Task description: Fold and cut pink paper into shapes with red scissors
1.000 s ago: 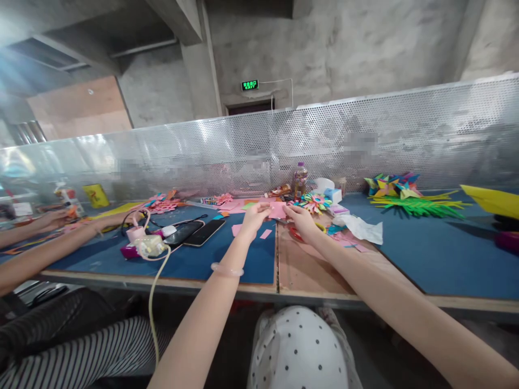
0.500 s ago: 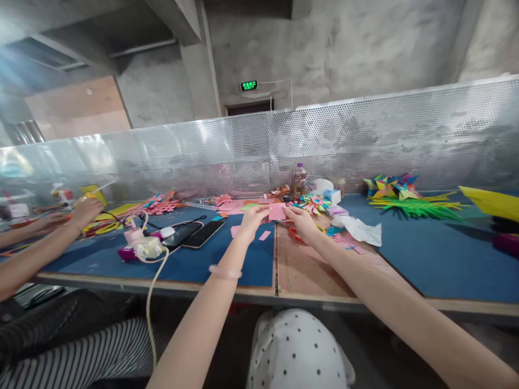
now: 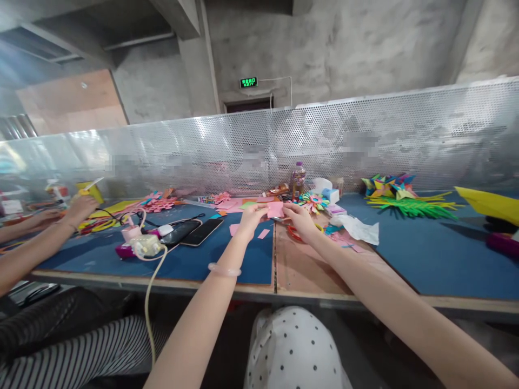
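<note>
A small pink square of paper (image 3: 275, 209) is stretched between my two hands above the table. My left hand (image 3: 252, 219) pinches its left edge, and a pale bangle circles that wrist. At the right edge, my right hand (image 3: 300, 219) closes on the same paper. Under my right hand lie scissors with orange handles (image 3: 295, 233), partly covered by it. Loose pink paper scraps (image 3: 263, 233) rest on the blue mat beside my left hand. Behind the hands are larger pink sheets and a green piece of paper (image 3: 247, 205).
A phone (image 3: 201, 232) and a power strip with cables (image 3: 146, 246) lie on the left. Farther left, a co-worker's hand (image 3: 83, 208) grips something yellow. Back right are a bottle (image 3: 299, 179), a paper flower (image 3: 314, 203), crumpled white tissue (image 3: 359, 229) and folded paper pieces (image 3: 389, 188).
Both hands keep hold of the pink paper in nearly the same place. The view has shifted slightly, and the co-worker's hand at the left appears a little farther left.
</note>
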Demonstrator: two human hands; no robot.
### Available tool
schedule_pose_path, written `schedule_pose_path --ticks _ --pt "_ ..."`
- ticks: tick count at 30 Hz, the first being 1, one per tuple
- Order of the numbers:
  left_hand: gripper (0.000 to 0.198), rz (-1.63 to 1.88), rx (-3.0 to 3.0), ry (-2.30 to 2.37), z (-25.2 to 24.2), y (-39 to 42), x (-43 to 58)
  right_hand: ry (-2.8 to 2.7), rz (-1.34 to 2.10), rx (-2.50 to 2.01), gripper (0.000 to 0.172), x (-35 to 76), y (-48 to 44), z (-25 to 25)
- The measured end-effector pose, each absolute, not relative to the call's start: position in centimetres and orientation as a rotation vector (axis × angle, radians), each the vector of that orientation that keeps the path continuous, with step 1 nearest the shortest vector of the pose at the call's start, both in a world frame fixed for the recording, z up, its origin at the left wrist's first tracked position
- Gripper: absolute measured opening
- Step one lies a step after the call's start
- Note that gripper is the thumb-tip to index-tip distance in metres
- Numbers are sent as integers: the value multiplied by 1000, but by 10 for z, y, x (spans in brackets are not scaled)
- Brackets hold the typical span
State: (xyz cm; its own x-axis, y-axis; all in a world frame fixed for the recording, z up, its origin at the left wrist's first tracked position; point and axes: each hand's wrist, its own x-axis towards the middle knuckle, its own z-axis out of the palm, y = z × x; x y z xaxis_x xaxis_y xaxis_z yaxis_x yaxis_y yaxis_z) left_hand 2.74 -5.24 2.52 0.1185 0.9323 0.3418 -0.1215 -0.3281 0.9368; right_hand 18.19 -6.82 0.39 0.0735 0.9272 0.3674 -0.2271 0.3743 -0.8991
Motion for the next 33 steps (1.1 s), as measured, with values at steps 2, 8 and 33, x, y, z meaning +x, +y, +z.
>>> schedule_pose_path --ticks 2,8,33 --pt "22 1378 1450 857 26 -53 28 -1212 993 -773 25 183 -69 5" --pt "19 1388 1411 822 26 -55 28 -1352 736 -812 26 183 -71 6" --pt "38 1113 1494 502 31 -66 32 -1442 685 -820 27 191 -68 6"
